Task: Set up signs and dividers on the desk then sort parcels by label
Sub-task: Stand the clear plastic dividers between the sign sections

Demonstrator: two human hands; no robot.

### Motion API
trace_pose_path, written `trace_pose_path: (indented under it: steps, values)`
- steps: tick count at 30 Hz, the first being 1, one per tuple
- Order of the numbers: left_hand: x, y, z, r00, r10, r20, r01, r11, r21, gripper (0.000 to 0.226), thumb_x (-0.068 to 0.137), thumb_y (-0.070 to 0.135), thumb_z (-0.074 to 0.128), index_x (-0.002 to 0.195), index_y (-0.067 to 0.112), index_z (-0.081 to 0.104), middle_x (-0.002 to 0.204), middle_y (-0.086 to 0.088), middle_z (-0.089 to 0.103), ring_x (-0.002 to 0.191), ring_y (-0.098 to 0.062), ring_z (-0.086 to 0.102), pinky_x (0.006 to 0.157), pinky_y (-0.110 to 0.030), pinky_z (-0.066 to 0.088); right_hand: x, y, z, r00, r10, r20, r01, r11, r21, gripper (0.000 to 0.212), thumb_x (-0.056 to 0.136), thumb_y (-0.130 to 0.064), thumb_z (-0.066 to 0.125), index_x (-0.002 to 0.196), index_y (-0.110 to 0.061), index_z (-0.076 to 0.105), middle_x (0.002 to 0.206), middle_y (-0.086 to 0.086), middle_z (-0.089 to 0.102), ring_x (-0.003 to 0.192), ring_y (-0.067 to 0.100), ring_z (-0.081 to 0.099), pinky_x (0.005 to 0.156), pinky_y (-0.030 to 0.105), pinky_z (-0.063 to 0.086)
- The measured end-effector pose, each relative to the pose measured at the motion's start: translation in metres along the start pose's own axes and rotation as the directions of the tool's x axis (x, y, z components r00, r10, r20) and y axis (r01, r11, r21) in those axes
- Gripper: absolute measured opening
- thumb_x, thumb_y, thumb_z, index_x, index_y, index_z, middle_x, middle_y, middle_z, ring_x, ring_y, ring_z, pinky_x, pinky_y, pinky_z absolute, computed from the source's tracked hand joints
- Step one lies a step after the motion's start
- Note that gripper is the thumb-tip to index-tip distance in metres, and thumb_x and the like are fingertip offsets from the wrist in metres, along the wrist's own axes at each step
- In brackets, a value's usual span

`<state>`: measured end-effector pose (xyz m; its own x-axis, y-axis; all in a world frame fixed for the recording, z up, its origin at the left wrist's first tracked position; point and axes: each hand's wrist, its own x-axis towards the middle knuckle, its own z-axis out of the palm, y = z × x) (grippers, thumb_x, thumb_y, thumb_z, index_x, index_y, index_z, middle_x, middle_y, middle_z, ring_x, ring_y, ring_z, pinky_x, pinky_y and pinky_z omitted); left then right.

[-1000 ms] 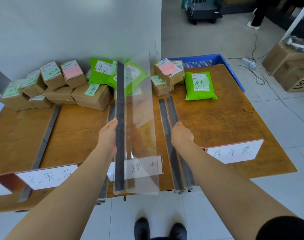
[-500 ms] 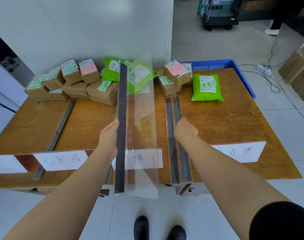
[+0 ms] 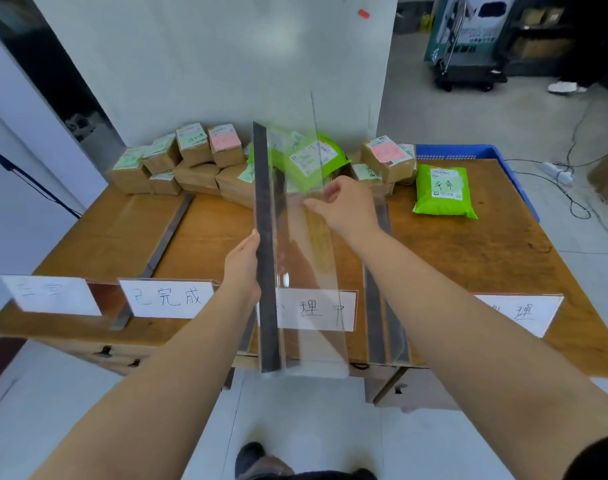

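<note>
Left hand grips the dark base strip of the clear divider above the surface's near edge; right hand pinches the panel's far part.

Clear glossy plastic divider on a matt dark base strip; worn wooden desk; cardboard parcels.

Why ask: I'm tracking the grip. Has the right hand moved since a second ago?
Yes. The right hand left the dark strips on the desk, going up and leftward to the clear divider.
</note>
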<state>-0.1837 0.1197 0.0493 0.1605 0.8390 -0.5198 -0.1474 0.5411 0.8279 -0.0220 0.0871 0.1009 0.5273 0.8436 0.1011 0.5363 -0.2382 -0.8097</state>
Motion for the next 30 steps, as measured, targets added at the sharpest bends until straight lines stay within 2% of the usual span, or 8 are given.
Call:
trace_pose_path:
  steps: [5,10,14,16,20,23,25,30]
  values:
    - [0.013,0.025,-0.028,0.998,-0.043,0.038,0.044,0.999,-0.03,0.035,0.092,0.036,0.055,0.11,0.008,0.066,0.103,-0.011,0.068,0.093,-0.029,0.066,0.086,-0.041,0.054,0.005,-0.021,0.031,1.0,0.001,-0.031,-0.002,0.999,-0.042,0.025,0.079,-0.028,0.073,0.07,-0.013,0.054,0.07,-0.001,0.054,0.076,0.016,0.052,0.067,0.026,0.036]
    - [0.041,0.051,-0.068,0.993,-0.077,0.094,0.077,0.997,-0.001,0.036,0.09,0.042,0.056,0.103,0.01,0.068,0.091,-0.007,0.07,0.083,-0.024,0.067,0.085,-0.04,0.054,0.006,-0.053,0.069,0.998,0.012,-0.069,-0.013,1.0,-0.012,0.039,0.085,-0.021,0.067,0.052,-0.023,0.045,0.062,0.006,0.06,0.065,0.016,0.055,0.067,0.027,0.041]
    - [0.066,0.072,-0.104,0.988,-0.061,0.144,0.058,0.998,0.028,0.039,0.09,0.044,0.055,0.104,0.009,0.066,0.09,-0.008,0.067,0.078,-0.023,0.064,0.076,-0.036,0.054,0.009,-0.076,0.102,0.997,0.055,-0.047,-0.052,0.997,0.049,0.045,0.091,-0.011,0.056,0.047,-0.02,0.049,0.031,-0.016,0.051,0.041,-0.006,0.053,0.056,0.012,0.044]
    - [0.077,0.083,-0.121,0.984,-0.068,0.163,0.061,0.997,0.051,0.041,0.089,0.045,0.055,0.107,0.009,0.065,0.088,-0.008,0.067,0.076,-0.023,0.063,0.07,-0.034,0.053,0.007,-0.089,0.117,0.996,0.063,-0.064,-0.058,0.996,0.074,0.044,0.092,-0.01,0.055,0.049,-0.02,0.049,0.035,-0.019,0.053,0.041,-0.007,0.054,0.049,0.006,0.04]
    - [0.097,0.101,-0.146,0.975,-0.088,0.204,0.078,0.995,0.057,0.043,0.091,0.049,0.052,0.104,0.011,0.066,0.08,-0.006,0.066,0.073,-0.022,0.063,0.073,-0.035,0.053,0.015,-0.11,0.15,0.989,0.094,-0.114,-0.079,0.988,0.133,0.028,0.088,-0.014,0.05,0.065,-0.005,0.063,0.075,0.014,0.073,0.078,0.03,0.068,0.075,0.041,0.055]
    - [0.109,0.114,-0.162,0.989,-0.042,0.139,0.029,0.995,0.097,0.034,0.091,0.047,0.052,0.103,0.017,0.065,0.106,-0.004,0.067,0.103,-0.024,0.061,0.095,-0.041,0.048,0.022,-0.117,0.169,0.977,0.135,-0.166,-0.109,0.981,0.158,0.024,0.081,-0.022,0.049,0.06,-0.016,0.057,0.077,0.015,0.072,0.08,0.036,0.068,0.076,0.054,0.053]
    - [0.121,0.118,-0.176,0.993,-0.022,0.114,0.008,0.993,0.118,0.034,0.09,0.043,0.055,0.113,0.02,0.063,0.118,-0.004,0.064,0.113,-0.026,0.058,0.101,-0.047,0.044,0.019,-0.126,0.174,0.967,0.174,-0.188,-0.124,0.96,0.253,0.024,0.085,-0.018,0.052,0.062,-0.019,0.058,0.073,0.009,0.07,0.07,0.026,0.07,0.066,0.043,0.056]
    - [0.144,0.131,-0.215,0.997,-0.014,0.074,0.007,0.996,0.089,0.03,0.091,0.036,0.058,0.111,0.015,0.063,0.112,-0.008,0.065,0.099,-0.026,0.063,0.089,-0.042,0.052,0.013,-0.137,0.174,0.954,0.256,-0.155,-0.163,0.879,0.448,0.027,0.093,-0.004,0.049,0.068,-0.01,0.055,0.067,0.007,0.061,0.04,0.005,0.06,0.04,0.018,0.048]
